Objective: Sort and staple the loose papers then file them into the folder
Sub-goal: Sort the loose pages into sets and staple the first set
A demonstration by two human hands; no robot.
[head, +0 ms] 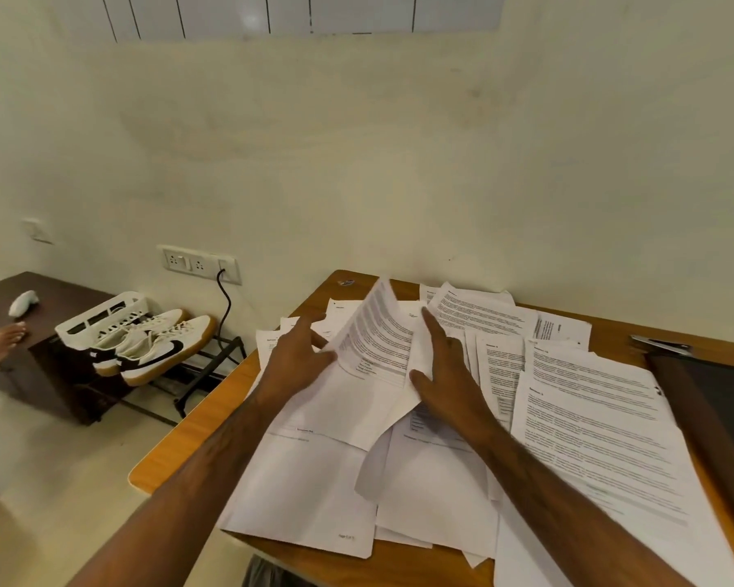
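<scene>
Both hands over the middle of the paper spread on the wooden table [212, 421], at the sorting step, nothing stapled or filed as far as visible. Left hand [295, 358] with fingers spread and mostly straight, touching the left edge of a lifted sheet [378, 336]; whether the thumb pinches underneath cannot be told. Right hand [446, 366] with index finger stretched up along the right side of the same sheet and thumb pushed under its lower corner, so rather supporting than clamping it. Sheet raised and curled between the two hands, long axis running away from the body toward the wall, top edge bent over to the left, printed side facing left.

Loose papers [590, 417] lying flat in overlapping layers across most of the table, several to the right of the right hand, some under both forearms. Dark folder [704, 400] at the far right edge of the table, a metal clip piece [659, 344] at its top end, well apart from the lifted sheet. Right hand the nearer one to the folder; probably a carry to the right across the spread needed later. Stapler not recognisable anywhere
</scene>
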